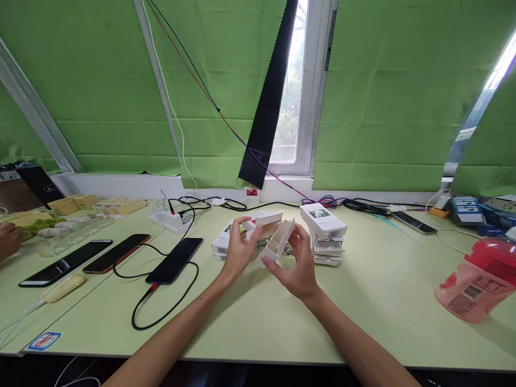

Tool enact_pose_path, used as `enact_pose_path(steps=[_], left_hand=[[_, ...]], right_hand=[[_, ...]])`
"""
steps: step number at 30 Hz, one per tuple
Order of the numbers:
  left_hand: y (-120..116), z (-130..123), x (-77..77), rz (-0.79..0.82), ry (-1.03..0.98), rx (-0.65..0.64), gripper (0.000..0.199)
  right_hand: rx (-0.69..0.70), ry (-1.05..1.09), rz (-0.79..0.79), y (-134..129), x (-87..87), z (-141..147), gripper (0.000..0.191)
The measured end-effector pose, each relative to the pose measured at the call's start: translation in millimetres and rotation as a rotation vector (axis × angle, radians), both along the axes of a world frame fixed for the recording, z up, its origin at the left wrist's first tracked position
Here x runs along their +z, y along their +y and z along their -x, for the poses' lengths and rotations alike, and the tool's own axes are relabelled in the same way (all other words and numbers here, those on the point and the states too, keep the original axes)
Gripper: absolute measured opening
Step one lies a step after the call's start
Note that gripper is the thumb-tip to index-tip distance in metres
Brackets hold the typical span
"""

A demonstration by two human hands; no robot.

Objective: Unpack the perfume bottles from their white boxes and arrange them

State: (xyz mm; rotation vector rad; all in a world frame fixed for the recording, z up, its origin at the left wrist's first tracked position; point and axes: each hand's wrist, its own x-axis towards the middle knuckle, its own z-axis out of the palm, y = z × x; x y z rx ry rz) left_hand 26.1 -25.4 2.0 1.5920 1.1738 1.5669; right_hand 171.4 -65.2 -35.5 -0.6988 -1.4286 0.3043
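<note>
My left hand [237,251] is closed on a small white carton piece [269,218], its thumb and fingers gripping the left end. My right hand [299,271] grips an open white carton tray [279,239], tilted with its hollow side facing up and left. The two white pieces are close together above the table; I cannot tell if they are joined. Something clear and shiny shows partly behind them, too hidden to name. Beyond my left hand lie printed white boxes [220,245]. Just past my right hand stands a stack of white boxes [323,221], the top one with a flower picture.
Phones [174,261] and looped black cable lie to the left, near a power strip [166,220]. Another person's hand [9,239] is at the far left beside a clear plastic tray [74,236]. A red-lidded pink container [478,279] stands at right. Cables run along the back edge.
</note>
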Motion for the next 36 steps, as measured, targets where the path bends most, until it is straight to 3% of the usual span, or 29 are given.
enact_pose_path(steps=[7,21,36], left_hand=[[0,0,-0.3,-0.004,0.005,0.000,0.043],[6,1,-3.8,-0.025,0.021,-0.001,0.047],[13,3,-13.6,0.019,-0.096,-0.161,0.053]], right_hand=[[-0.033,0.003,-0.018,2,-2.7,0,0.085],[-0.226,-0.038,-0.049,3,-5.4,-1,0.089],[-0.225,-0.001,-0.028,3,-3.1,-1,0.087]])
